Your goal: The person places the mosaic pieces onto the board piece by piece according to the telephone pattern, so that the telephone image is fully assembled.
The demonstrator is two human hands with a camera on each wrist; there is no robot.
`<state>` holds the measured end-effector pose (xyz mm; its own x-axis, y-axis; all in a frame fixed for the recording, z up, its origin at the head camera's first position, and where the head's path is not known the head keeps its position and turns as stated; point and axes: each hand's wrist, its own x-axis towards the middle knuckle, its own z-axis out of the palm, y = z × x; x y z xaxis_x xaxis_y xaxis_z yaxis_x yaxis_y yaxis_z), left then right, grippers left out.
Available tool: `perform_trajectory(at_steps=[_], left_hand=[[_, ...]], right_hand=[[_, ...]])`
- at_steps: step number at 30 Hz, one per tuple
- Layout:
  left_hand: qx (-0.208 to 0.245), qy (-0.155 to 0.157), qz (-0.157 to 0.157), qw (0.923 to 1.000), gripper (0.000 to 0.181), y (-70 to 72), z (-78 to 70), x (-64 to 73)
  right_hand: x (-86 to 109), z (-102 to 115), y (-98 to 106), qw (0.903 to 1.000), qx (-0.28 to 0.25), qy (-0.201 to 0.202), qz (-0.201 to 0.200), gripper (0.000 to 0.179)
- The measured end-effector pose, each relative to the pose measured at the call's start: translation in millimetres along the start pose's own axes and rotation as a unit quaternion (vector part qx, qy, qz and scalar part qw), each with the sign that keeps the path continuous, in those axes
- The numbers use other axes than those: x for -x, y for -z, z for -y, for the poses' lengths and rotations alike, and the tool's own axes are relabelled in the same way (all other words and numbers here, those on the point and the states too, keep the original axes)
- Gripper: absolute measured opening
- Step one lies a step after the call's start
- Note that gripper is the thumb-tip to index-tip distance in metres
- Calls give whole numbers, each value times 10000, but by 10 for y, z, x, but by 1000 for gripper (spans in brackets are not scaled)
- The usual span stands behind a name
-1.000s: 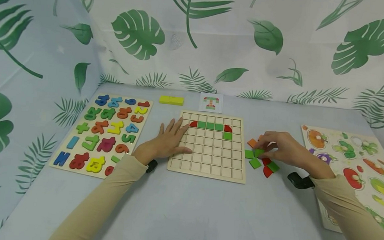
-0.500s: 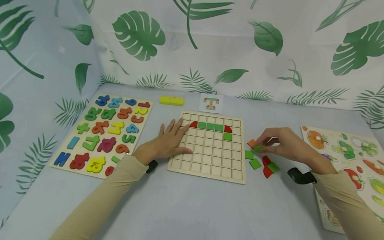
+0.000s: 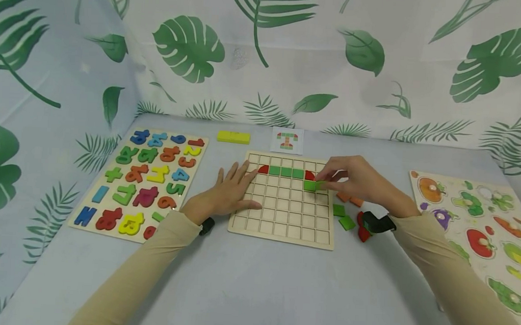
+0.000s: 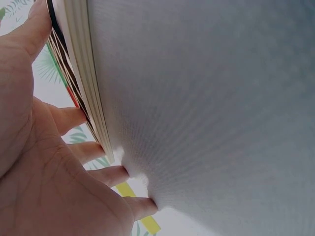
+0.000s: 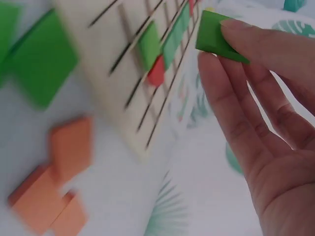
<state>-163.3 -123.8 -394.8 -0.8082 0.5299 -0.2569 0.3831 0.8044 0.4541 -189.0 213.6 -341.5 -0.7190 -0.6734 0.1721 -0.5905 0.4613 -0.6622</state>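
My right fingers [image 5: 221, 91] pinch a green tile [image 5: 211, 33] over the board [image 3: 284, 222], while my left fingers [image 3: 232, 171] spread straight at the board's left edge, seemingly to steady it.

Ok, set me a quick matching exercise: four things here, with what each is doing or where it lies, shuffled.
1. left hand
2. right hand
3. orange tiles
4. yellow block

A. pinches a green tile
B. left of the pattern card
C. touches the left side of the grid board
D. right of the grid board

Pairs: 1-C, 2-A, 3-D, 4-B
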Motion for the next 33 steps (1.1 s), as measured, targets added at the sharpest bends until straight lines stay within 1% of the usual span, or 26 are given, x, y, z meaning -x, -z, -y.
perform_trajectory(at_steps=[3, 6, 8, 14, 17, 22, 28, 33], left_hand=[[7, 14, 12, 10000, 94, 8, -4, 0], [-4, 27, 11, 10000, 94, 14, -10, 4], [-1, 36, 10, 10000, 94, 15, -13, 5], [-49, 86, 39, 9999, 94, 13, -7, -1], [-89, 98, 56, 9999, 94, 14, 1, -8], [-139, 109, 105, 9998, 94, 18, -1, -20], [-142, 110, 118, 9998, 94, 8, -2, -29], [-145, 98, 93, 9998, 94, -1, 3, -30]], right_hand=[[-152, 50, -68, 9995, -83, 284, -144, 23], [-287, 80, -169, 9986, -257, 397, -240, 23], [-370, 102, -248, 9984, -311, 358, -295, 21], [-575, 176, -514, 9973, -616, 65, -396, 20], [-636, 208, -638, 9958, -775, -51, -488, 19], [-712, 214, -786, 9947, -767, -251, -633, 19], [-781, 211, -875, 9955, -583, -373, -652, 18], [-802, 211, -919, 9954, -618, -476, -558, 20]])
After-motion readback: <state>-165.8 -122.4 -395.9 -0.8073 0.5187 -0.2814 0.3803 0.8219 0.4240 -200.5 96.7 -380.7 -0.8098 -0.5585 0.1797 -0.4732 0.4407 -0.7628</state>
